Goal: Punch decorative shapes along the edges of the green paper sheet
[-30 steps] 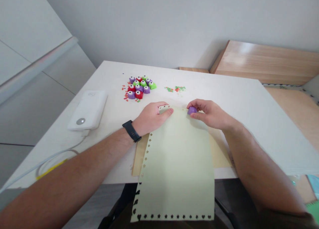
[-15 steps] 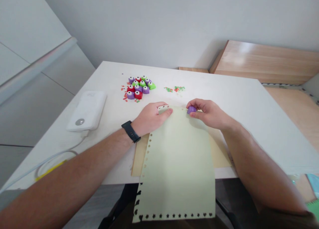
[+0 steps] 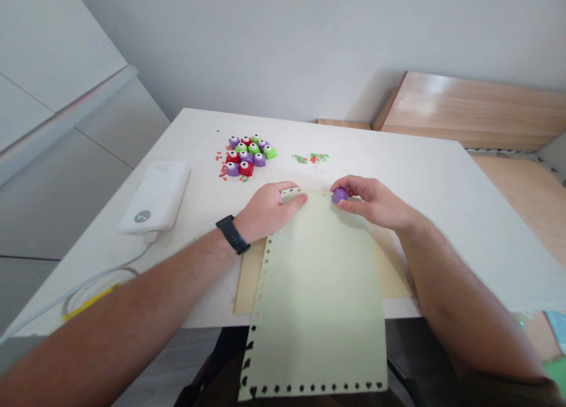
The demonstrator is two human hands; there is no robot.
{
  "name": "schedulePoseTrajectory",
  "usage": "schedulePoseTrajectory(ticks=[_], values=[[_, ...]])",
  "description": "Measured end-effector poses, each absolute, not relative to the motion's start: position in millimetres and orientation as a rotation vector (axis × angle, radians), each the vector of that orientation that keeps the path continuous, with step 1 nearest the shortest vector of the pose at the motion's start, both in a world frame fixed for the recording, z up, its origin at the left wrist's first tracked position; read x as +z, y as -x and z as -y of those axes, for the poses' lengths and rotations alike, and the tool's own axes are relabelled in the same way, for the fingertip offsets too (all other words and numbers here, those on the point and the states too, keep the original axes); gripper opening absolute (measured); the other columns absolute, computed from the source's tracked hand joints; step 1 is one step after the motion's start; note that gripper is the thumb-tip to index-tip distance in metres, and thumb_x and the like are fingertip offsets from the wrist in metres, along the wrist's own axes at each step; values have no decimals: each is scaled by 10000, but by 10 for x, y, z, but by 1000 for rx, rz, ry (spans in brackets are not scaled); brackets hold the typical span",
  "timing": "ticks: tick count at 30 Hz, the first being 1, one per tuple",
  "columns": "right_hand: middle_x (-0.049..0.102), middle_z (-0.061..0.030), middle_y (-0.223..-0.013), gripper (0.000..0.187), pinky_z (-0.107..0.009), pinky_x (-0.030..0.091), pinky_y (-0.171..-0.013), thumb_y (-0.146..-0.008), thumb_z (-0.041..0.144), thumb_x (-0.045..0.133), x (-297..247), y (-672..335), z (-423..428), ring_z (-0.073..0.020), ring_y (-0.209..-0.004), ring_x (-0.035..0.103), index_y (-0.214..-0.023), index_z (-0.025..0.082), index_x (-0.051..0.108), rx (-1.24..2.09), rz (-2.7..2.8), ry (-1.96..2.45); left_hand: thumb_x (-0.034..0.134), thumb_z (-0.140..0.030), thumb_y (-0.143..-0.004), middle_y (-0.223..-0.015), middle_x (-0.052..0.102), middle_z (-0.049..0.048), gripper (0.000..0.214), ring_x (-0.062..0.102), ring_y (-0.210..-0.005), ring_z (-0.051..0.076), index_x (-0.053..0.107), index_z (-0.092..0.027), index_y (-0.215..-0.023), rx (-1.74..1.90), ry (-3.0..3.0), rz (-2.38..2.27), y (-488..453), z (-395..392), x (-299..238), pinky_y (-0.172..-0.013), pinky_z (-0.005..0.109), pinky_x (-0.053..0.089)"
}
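A pale green sheet of paper [image 3: 322, 289] hangs over the table's front edge, with star and heart holes along its left and bottom edges and a few at the top left. My left hand [image 3: 276, 209] pinches its top left part between thumb and fingers. At the top right edge, my right hand [image 3: 365, 202] grips a small purple craft punch [image 3: 339, 196] between thumb and fingers; the punch sits at the paper's edge. Beneath the sheet lies a light tan board or paper [image 3: 391, 271], mostly covered.
Several red, green and purple craft punches [image 3: 246, 155] stand grouped at the back left, with red paper bits around them. Small green and red cut-outs [image 3: 318, 158] lie behind my hands. A white power bank [image 3: 154, 196] with a cable [image 3: 110, 270] is on the left.
The paper's lower end has shifted slightly right and down. Both hands stay almost in place, and the right one still holds the purple punch at the top edge.
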State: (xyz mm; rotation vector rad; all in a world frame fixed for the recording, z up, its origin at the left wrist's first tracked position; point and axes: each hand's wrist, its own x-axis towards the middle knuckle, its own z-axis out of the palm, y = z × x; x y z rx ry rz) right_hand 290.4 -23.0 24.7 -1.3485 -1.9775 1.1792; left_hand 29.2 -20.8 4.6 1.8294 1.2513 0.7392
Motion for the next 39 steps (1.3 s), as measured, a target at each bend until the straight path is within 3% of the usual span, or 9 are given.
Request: schedulePoseTrajectory(ticks=[11, 39], values=[[704, -55, -977, 329, -362, 486, -834, -814, 345, 766, 251, -3006, 201, -205, -874, 617, -1101, 194, 709, 1272, 1797, 1333, 598, -515, -871, -828, 749, 57, 404, 623, -648, 196, 757, -164, -996, 763, -1853, -1266, -273, 196, 7, -556, 277, 436], [707, -63, -993, 278, -371, 479, -829, -841, 305, 748, 271, -3081, 198, -221, -907, 621, -1096, 200, 717, 1333, 1872, 1349, 584, -501, -880, -756, 709, 40, 430, 562, -580, 166, 747, -140, -1048, 759, -1863, -1298, -271, 196, -4, -521, 268, 384]])
